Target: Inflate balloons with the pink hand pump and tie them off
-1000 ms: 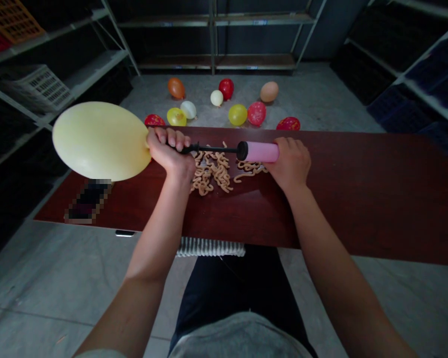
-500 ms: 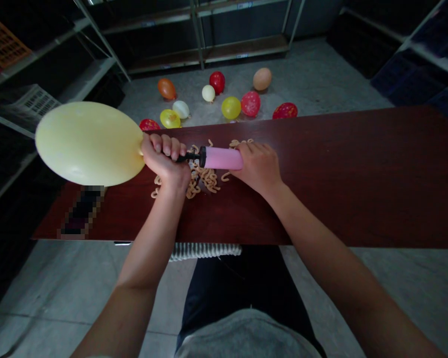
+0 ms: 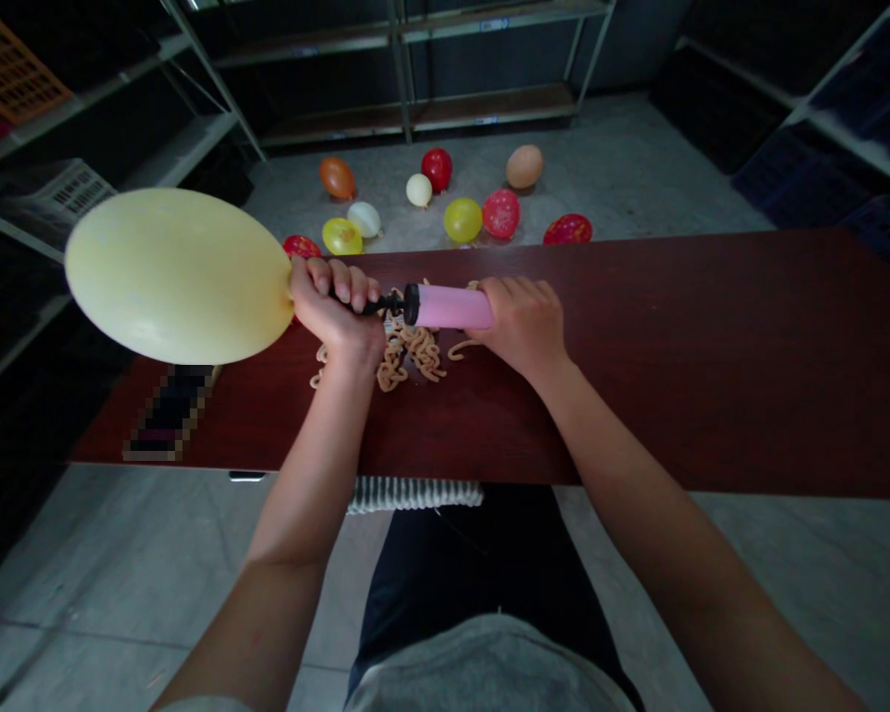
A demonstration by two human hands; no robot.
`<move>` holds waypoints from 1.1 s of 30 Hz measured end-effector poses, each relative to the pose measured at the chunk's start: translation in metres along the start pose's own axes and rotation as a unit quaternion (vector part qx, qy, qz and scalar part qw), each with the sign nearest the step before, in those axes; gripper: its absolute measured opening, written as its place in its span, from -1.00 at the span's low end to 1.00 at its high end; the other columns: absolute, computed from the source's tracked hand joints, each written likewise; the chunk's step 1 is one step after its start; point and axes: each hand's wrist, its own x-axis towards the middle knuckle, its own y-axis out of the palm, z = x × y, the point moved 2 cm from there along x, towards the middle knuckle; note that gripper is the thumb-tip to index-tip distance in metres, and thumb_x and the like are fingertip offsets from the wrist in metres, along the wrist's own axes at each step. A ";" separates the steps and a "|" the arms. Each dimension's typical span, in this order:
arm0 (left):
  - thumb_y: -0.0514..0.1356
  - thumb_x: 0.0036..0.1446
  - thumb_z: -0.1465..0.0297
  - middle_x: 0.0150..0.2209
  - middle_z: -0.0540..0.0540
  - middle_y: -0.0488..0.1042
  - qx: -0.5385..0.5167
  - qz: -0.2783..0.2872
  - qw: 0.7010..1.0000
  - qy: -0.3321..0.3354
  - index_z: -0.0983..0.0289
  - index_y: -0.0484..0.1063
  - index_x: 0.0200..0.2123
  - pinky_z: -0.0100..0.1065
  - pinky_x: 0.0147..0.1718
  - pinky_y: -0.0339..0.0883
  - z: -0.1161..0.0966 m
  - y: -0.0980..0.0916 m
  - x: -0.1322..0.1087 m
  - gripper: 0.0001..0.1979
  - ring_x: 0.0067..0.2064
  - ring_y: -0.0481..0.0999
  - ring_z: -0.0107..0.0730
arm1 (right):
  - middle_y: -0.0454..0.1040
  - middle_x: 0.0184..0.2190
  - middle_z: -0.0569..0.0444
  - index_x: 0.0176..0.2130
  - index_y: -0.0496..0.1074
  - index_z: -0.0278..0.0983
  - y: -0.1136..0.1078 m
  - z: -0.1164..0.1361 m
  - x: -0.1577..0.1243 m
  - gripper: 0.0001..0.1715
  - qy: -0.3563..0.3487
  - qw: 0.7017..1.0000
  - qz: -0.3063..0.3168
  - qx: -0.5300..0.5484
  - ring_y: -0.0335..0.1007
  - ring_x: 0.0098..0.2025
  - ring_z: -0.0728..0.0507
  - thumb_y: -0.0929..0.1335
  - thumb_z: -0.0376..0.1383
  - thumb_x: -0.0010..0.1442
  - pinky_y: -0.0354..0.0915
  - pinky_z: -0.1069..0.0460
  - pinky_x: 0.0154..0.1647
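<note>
A large pale yellow balloon [image 3: 178, 275] sticks out to the left of my left hand [image 3: 339, 305]. The fingers of that hand wrap round the balloon's neck and the black end of a hand pump; the exact joint between the two is hidden inside the grip. My right hand [image 3: 523, 324] is closed round the far end of the pink balloon pump [image 3: 454, 308], which lies level between both hands above the table. Under the pump, a pile of tan, curled, string-like pieces [image 3: 415, 351], probably uninflated long balloons, rests on the tabletop.
The dark red-brown table [image 3: 697, 366] spans the view. A blurred-out flat object [image 3: 169, 410] lies near its left end. Beyond, several balloons, including an orange one [image 3: 337, 178], rest on the floor. Metal shelves [image 3: 489, 107] stand behind; blue crates [image 3: 786, 173] sit right.
Both hands, with the pump and balloon, appear slightly further right. The camera view has shifted a little as well. Both grips stay the same, and the balloon looks nearly the same size.
</note>
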 end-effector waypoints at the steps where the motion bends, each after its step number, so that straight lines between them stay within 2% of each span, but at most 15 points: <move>1: -0.12 0.41 0.37 -0.69 -0.08 -0.13 -0.012 0.002 1.000 0.001 0.23 -0.09 -0.62 -0.37 -0.67 -0.13 -0.001 0.001 0.000 -0.52 -0.70 -0.15 -0.51 | 0.53 -0.23 -0.10 -0.12 0.44 -0.26 0.000 -0.002 0.000 -0.68 0.002 1.000 -0.005 -0.004 0.37 -0.13 -0.30 0.30 -0.12 0.23 0.13 -0.13 -0.12; 4: -0.14 0.43 0.37 -0.69 -0.10 -0.14 -0.033 -0.004 0.999 0.005 0.23 -0.10 -0.61 -0.38 -0.66 -0.14 -0.005 0.001 0.001 -0.52 -0.70 -0.14 -0.52 | 0.52 -0.23 -0.12 -0.13 0.44 -0.27 0.001 -0.011 0.000 -0.66 0.013 0.999 -0.021 -0.021 0.34 -0.13 -0.30 0.29 -0.10 0.23 0.13 -0.14 -0.11; 8: -0.07 0.42 0.30 -0.69 -0.10 -0.10 0.006 -0.030 0.999 0.010 0.22 -0.09 -0.59 -0.39 -0.64 -0.08 -0.008 -0.005 0.006 -0.51 -0.70 -0.09 -0.52 | 0.52 -0.19 -0.15 -0.08 0.43 -0.28 0.004 -0.026 0.000 -0.61 0.031 0.998 -0.038 -0.048 0.33 -0.12 -0.32 0.32 -0.09 0.19 0.14 -0.15 -0.12; 12: 0.02 0.38 0.28 -0.71 -0.08 -0.06 0.008 -0.016 1.000 0.024 0.20 -0.07 -0.62 -0.35 -0.64 -0.05 -0.011 -0.010 0.011 -0.50 -0.71 -0.07 -0.50 | 0.52 -0.17 -0.18 -0.05 0.43 -0.30 0.007 -0.040 0.000 -0.59 0.052 0.996 -0.040 -0.058 0.34 -0.11 -0.34 0.34 -0.12 0.17 0.15 -0.16 -0.14; 16: -0.05 0.40 0.31 -0.73 -0.08 -0.06 -0.028 -0.035 0.999 0.009 0.21 -0.06 -0.61 -0.35 -0.65 -0.05 -0.012 -0.011 0.012 -0.52 -0.72 -0.06 -0.50 | 0.51 -0.19 -0.19 -0.07 0.43 -0.31 0.005 -0.047 -0.001 -0.58 0.075 0.995 -0.034 -0.064 0.34 -0.12 -0.34 0.34 -0.09 0.17 0.15 -0.16 -0.15; 24: -0.09 0.41 0.36 -0.70 -0.09 -0.06 -0.045 -0.076 0.996 -0.002 0.22 -0.07 -0.57 -0.37 -0.65 -0.08 -0.017 -0.013 0.014 -0.56 -0.71 -0.07 -0.53 | 0.52 -0.23 -0.14 -0.15 0.44 -0.29 -0.002 -0.037 -0.004 -0.64 0.049 0.997 -0.024 -0.059 0.37 -0.15 -0.32 0.34 -0.09 0.17 0.17 -0.14 -0.18; 29: -0.11 0.41 0.42 -0.70 -0.09 -0.11 -0.069 -0.053 0.996 0.009 0.24 -0.08 -0.58 -0.37 -0.66 -0.12 -0.020 -0.010 0.012 -0.56 -0.71 -0.11 -0.55 | 0.53 -0.25 -0.14 -0.18 0.43 -0.30 -0.002 -0.026 -0.004 -0.62 0.041 0.998 -0.016 -0.050 0.38 -0.17 -0.32 0.34 -0.05 0.17 0.16 -0.13 -0.17; 33: -0.10 0.43 0.39 -0.69 -0.10 -0.11 -0.056 -0.044 0.997 0.009 0.23 -0.09 -0.58 -0.38 -0.67 -0.16 -0.015 -0.005 0.005 -0.54 -0.71 -0.11 -0.56 | 0.54 -0.25 -0.14 -0.17 0.43 -0.32 0.004 -0.012 -0.004 -0.60 0.020 0.999 -0.003 -0.025 0.40 -0.17 -0.30 0.37 -0.06 0.13 0.16 -0.11 -0.15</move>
